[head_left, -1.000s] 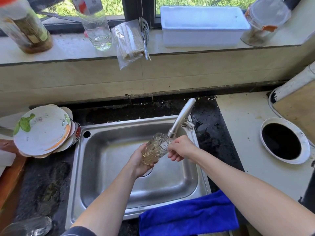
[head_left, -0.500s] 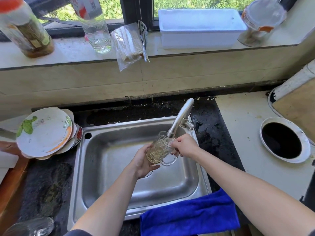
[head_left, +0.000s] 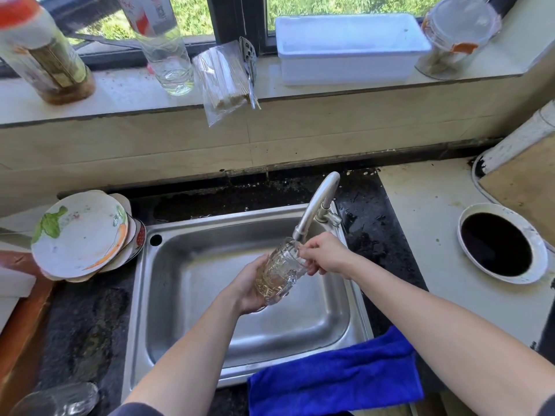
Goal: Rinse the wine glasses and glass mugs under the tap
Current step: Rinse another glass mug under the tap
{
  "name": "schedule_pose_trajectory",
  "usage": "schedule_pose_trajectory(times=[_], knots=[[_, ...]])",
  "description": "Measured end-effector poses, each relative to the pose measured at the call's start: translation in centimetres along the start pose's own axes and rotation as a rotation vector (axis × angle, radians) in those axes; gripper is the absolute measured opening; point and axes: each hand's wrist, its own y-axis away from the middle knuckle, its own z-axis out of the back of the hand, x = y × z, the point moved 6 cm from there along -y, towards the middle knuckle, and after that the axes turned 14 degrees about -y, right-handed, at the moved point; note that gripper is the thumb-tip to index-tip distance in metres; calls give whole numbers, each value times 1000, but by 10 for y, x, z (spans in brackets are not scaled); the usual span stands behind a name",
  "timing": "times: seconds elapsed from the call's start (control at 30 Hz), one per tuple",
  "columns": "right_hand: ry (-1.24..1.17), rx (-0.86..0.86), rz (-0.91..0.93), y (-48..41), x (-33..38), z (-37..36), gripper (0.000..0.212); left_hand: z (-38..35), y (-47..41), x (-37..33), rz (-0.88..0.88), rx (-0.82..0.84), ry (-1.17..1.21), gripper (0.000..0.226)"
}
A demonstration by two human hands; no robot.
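A patterned glass mug (head_left: 279,270) is held tilted over the steel sink (head_left: 168,295), its mouth up against the spout of the tap (head_left: 315,205). My left hand (head_left: 250,288) cups the mug's base and lower side. My right hand (head_left: 326,256) grips the rim and handle side near the spout. No water stream is clear to see. Another glass (head_left: 60,400) lies on the dark counter at the bottom left, partly cut off by the frame.
Stacked plates (head_left: 81,235) sit left of the sink. A blue cloth (head_left: 336,376) drapes over the sink's front right edge. A round hole (head_left: 500,247) opens in the right counter. Bottles (head_left: 45,55), a bag (head_left: 223,82) and a white tub (head_left: 348,46) line the sill.
The mug has turned in my hands and risen slightly toward the spout; its handle, seen hanging below half a second ago, is now tucked under my right hand.
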Motion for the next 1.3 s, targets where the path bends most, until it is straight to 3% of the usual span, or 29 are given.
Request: schedule_pose_trajectory(times=[0.17, 0.3, 0.53, 0.6, 0.7, 0.77, 0.93, 1.0, 1.07, 1.1, 1.3], knots=[[-326, -92, -241, 0, -32, -1, 11, 11, 9, -13, -207, -199, -153, 32], [-498, -18, -413, -1, -45, -14, 16, 15, 24, -29, -306, -298, -329, 47], [-629, 168, -557, 7, -49, -35, 16, 29, 42, -56, -364, -513, -725, 42], [-638, 103, -496, 8, -42, -36, 19, 34, 40, -57, -345, -537, -771, 33], [-449, -101, -217, 2, -20, -22, 21, 38, 35, -58, -352, -592, -881, 11], [-345, -184, -47, 1, -4, -13, 25, 36, 32, -59, -355, -622, -938, 16], [-6, -337, 223, 10, 30, 14, 27, 13, 28, -68, -372, -526, -828, 25], [189, -382, 355, 10, 39, 20, 27, 6, 28, -67, -328, -422, -577, 21], [301, -400, 450, 11, 44, 23, 29, 5, 25, -63, -240, -337, -300, 16], [352, -399, 495, 11, 44, 23, 30, 7, 21, -61, -199, -325, -282, 17], [404, -277, 575, 20, 43, 3, 35, 14, -11, -32, -56, -309, -577, 23]])
